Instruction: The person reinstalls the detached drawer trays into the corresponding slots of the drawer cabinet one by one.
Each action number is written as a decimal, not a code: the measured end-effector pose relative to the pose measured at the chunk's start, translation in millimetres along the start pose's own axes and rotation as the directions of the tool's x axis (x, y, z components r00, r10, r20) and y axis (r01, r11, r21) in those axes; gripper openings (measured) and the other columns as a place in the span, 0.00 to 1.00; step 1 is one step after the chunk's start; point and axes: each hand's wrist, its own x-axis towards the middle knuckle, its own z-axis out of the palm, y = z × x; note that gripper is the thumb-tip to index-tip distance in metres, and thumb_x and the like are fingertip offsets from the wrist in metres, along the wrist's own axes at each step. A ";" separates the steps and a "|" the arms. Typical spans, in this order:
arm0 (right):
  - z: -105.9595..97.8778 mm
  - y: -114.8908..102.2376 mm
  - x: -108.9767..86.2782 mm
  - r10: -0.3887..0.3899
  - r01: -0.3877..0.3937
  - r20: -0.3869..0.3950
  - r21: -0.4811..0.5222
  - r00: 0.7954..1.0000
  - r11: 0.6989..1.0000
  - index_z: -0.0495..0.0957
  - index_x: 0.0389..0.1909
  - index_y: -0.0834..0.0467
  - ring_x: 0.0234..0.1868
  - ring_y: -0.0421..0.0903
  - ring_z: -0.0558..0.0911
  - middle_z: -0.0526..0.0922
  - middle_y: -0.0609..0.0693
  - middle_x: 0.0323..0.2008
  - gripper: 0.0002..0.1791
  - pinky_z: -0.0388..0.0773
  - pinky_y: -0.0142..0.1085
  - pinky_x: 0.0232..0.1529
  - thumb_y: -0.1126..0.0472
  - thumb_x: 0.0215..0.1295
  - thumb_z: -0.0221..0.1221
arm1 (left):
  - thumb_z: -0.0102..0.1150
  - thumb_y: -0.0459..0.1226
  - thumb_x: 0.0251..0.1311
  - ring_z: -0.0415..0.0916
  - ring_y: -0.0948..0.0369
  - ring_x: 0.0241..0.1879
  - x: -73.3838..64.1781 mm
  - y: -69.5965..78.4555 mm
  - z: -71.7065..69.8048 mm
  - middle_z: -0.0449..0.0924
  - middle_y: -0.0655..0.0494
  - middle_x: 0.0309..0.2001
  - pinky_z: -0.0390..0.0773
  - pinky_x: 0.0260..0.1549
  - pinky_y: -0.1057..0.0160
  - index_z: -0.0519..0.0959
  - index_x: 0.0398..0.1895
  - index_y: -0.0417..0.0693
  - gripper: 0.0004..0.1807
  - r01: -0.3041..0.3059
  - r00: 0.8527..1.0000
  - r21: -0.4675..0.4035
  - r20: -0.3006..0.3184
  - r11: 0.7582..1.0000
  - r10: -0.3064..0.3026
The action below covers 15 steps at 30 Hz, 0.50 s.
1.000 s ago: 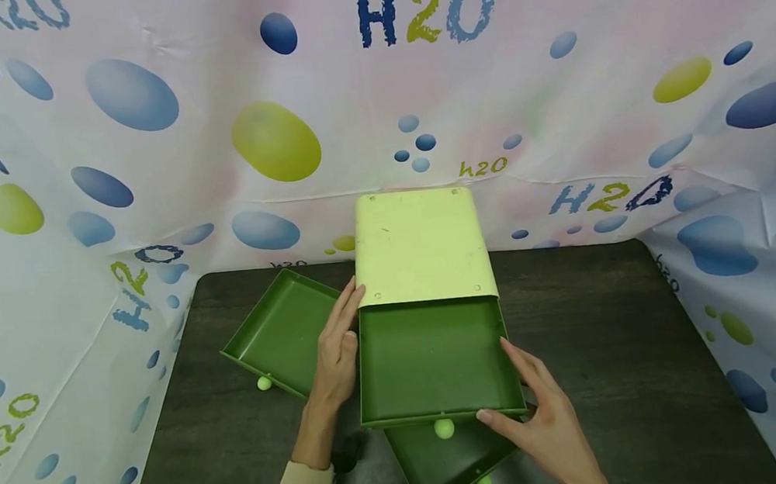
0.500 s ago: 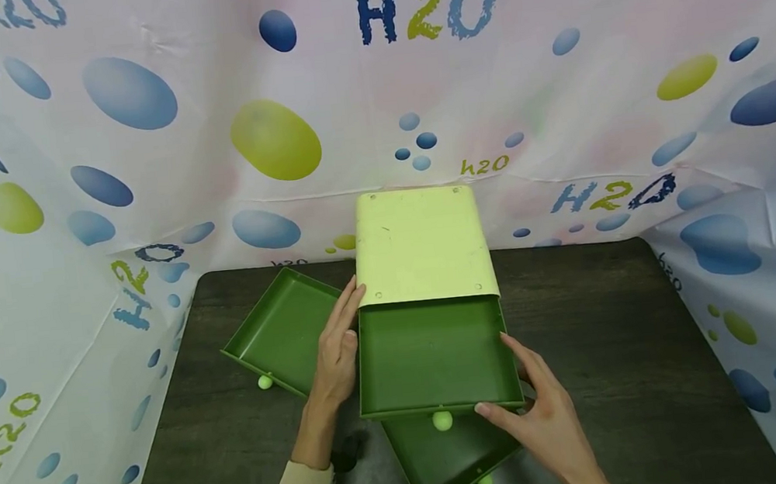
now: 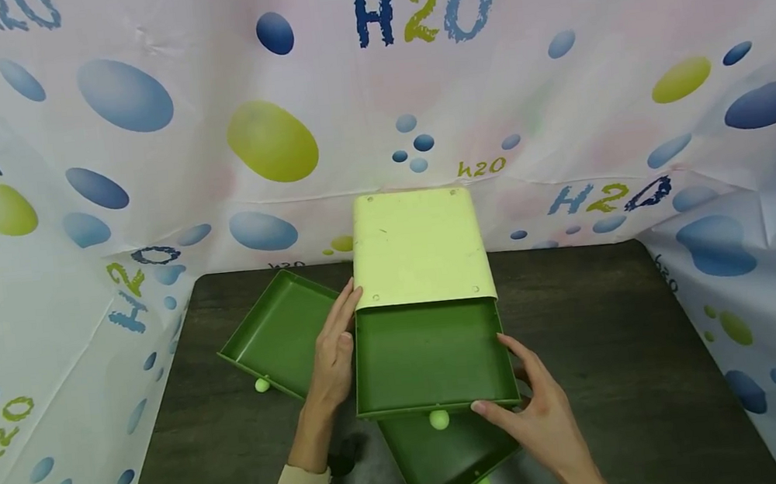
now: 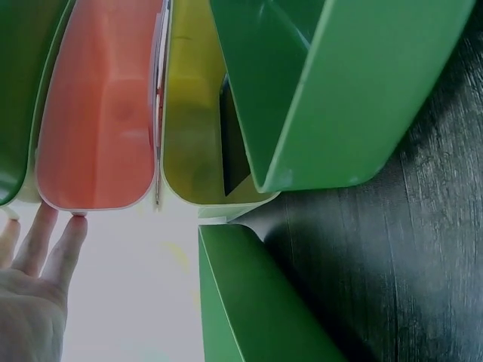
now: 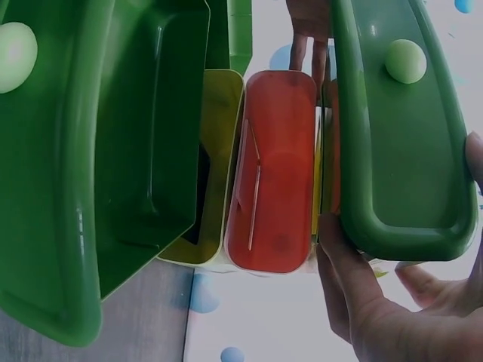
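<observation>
A pale yellow drawer cabinet (image 3: pixel 420 247) stands at the back of the table, its upper green drawer (image 3: pixel 430 355) partly pulled out. My right hand (image 3: pixel 546 421) grips this drawer by its front right corner, thumb on the front rim and fingers along the side. My left hand (image 3: pixel 332 360) rests with straight fingers against the cabinet's left side. In the right wrist view, the drawer's front shows a round light green knob (image 5: pixel 406 62). Below it are a red compartment (image 5: pixel 281 166) and a yellow compartment (image 5: pixel 215 113), both without drawers.
A second green drawer (image 3: pixel 277 330) lies angled on the dark table (image 3: pixel 604 377), left of the cabinet. Another drawer (image 3: pixel 444 462) lies turned in front, partly hidden under the pulled-out one. A white printed sheet (image 3: pixel 375 103) hangs behind and along the sides.
The upper drawer has slid slightly further into the cabinet, with my right hand moving along with it. My left hand has stayed against the cabinet's side.
</observation>
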 end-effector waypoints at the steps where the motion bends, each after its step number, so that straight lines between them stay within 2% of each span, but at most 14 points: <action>1: 0.1 0.4 0.3 0.003 -0.003 0.000 0.006 1.000 1.000 0.60 0.73 0.39 0.55 0.56 0.77 0.64 0.53 0.70 0.50 0.80 0.43 0.38 0.48 0.50 0.76 | 0.24 0.61 0.76 0.52 0.51 0.75 -0.4 0.2 -0.1 0.51 0.52 0.78 0.62 0.67 0.45 0.59 0.78 0.51 0.37 0.004 1.000 -0.001 0.001 1.000 -0.004; 8: -2.0 0.4 6.4 -0.016 0.016 -0.001 -0.014 1.000 1.000 0.61 0.72 0.42 0.57 0.60 0.77 0.68 0.57 0.66 0.49 0.81 0.45 0.37 0.48 0.51 0.76 | 0.24 0.60 0.76 0.51 0.49 0.75 -1.9 -1.2 1.0 0.52 0.49 0.77 0.60 0.69 0.52 0.59 0.77 0.47 0.38 -0.007 1.000 -0.015 -0.012 1.000 0.007; 15: -2.0 1.0 11.0 -0.047 0.047 -0.004 -0.033 0.999 0.998 0.60 0.72 0.44 0.56 0.62 0.77 0.69 0.60 0.65 0.48 0.81 0.48 0.39 0.50 0.52 0.76 | 0.24 0.60 0.76 0.51 0.50 0.75 -1.8 -1.4 0.3 0.52 0.49 0.77 0.61 0.69 0.56 0.59 0.77 0.48 0.38 -0.010 1.000 -0.022 -0.007 1.000 0.009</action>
